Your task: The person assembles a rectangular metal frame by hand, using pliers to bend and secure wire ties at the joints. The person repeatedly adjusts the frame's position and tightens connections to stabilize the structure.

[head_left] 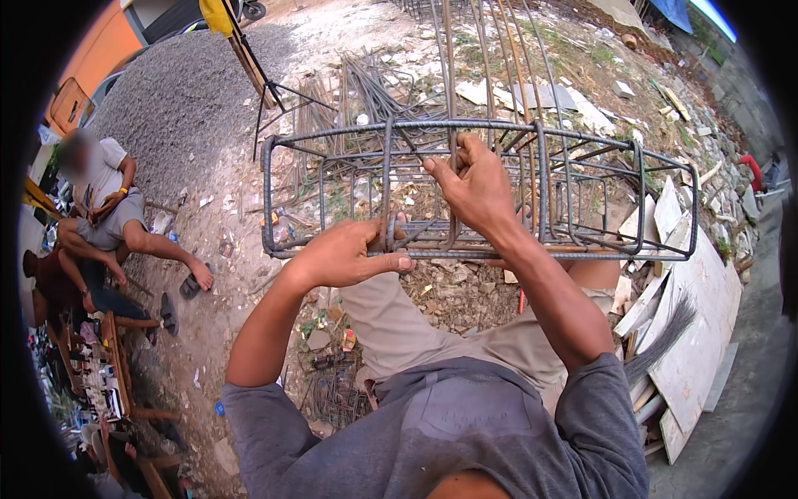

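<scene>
A long rebar cage (611, 249) of ribbed steel bars and rectangular stirrups stretches across in front of me, above my lap. My left hand (345, 254) is at its near lower bar, fingers curled round the foot of a stirrup (387, 170) and thumb lying along the bar. Farther right and higher, my right hand (482, 191) is closed on another stirrup (453, 220) inside the cage, thumb and fingers bent around its upright side. Part of the fingertips of both hands is hidden by the steel. Long bars (486, 62) run away from the cage at the far side.
Broken boards (702, 308) and a bundle of thin wire (665, 337) lie at my right. Loose bent rebar (378, 87) is on the rubble ground ahead, near a gravel heap (195, 83). A seated person (108, 191) is at the left, beside sandals (169, 314).
</scene>
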Available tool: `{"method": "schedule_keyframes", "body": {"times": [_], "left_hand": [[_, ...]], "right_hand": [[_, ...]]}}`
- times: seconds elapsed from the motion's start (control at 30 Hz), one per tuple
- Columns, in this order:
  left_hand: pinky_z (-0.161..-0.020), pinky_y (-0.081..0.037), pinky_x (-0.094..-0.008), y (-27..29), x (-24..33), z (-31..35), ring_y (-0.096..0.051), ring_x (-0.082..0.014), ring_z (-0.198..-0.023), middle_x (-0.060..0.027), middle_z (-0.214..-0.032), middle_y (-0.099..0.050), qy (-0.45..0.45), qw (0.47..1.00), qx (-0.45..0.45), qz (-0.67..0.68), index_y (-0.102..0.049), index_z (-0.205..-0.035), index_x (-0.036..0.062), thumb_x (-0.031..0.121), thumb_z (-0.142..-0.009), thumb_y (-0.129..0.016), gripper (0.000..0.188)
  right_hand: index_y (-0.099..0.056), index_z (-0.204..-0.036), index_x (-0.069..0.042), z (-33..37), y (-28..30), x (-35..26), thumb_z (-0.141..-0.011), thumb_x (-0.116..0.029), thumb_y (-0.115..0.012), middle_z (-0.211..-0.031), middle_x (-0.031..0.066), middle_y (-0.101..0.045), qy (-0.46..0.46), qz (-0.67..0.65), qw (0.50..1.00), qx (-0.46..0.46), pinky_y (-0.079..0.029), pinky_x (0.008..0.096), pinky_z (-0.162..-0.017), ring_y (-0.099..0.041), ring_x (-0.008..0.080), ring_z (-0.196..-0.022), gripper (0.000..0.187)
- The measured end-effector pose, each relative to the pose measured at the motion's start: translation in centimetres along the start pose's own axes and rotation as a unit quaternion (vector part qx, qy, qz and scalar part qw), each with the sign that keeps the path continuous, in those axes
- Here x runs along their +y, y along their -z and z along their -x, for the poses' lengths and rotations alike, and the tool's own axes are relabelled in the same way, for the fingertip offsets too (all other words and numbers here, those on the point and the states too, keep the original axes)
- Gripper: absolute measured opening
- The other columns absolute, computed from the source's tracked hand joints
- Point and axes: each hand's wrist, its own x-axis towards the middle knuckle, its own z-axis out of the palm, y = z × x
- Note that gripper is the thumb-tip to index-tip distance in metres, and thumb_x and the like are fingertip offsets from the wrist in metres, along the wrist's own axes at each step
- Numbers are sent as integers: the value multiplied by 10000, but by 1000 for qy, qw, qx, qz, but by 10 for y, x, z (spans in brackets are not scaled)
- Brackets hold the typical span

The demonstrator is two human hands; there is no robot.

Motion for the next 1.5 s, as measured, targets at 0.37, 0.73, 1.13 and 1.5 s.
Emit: {"method": "schedule_keyframes", "body": {"times": [0.37, 0.73, 1.13, 1.5], "left_hand": [[-751, -547, -499, -22, -2, 17, -710, -409, -857, -179, -854, -728, 82, 986, 37, -138, -718, -1328, 226, 711, -888, -674, 656], [-863, -555, -401, 13, 35, 31, -709, -285, -1002, -144, -1033, -726, 75, 983, 149, -80, -714, -1183, 30, 528, -855, -810, 604], [-841, -523, -277, -20, 72, -117, -632, -135, -971, -108, -1114, -658, 38, 809, 321, 492, -524, -1286, -57, 278, -1063, -651, 422], [-743, -598, -334, -41, 46, -164, -696, -173, -805, -115, -931, -734, 69, 711, 265, 648, -706, -1087, -29, 383, -1122, -509, 458]], "right_hand": [[-619, -1221, 79, 10, -5, 9, -985, -165, -708, -712, 47, -635, 8, -115, 993, 3, -424, 318, -559, -532, 103, -604, 351], [-613, -1164, 46, 6, -11, 16, -991, -153, -679, -745, 137, -649, 33, -92, 995, 24, -475, 419, -600, -603, 245, -620, 272], [-593, -1065, -5, 11, 3, 7, -961, -185, -662, -783, 242, -684, 16, -60, 998, 23, -509, 541, -682, -692, 468, -768, 219], [-579, -1183, 34, 8, 4, 8, -994, -192, -616, -965, 297, -722, 53, 11, 998, 35, -542, 529, -760, -717, 474, -870, 297]]}}
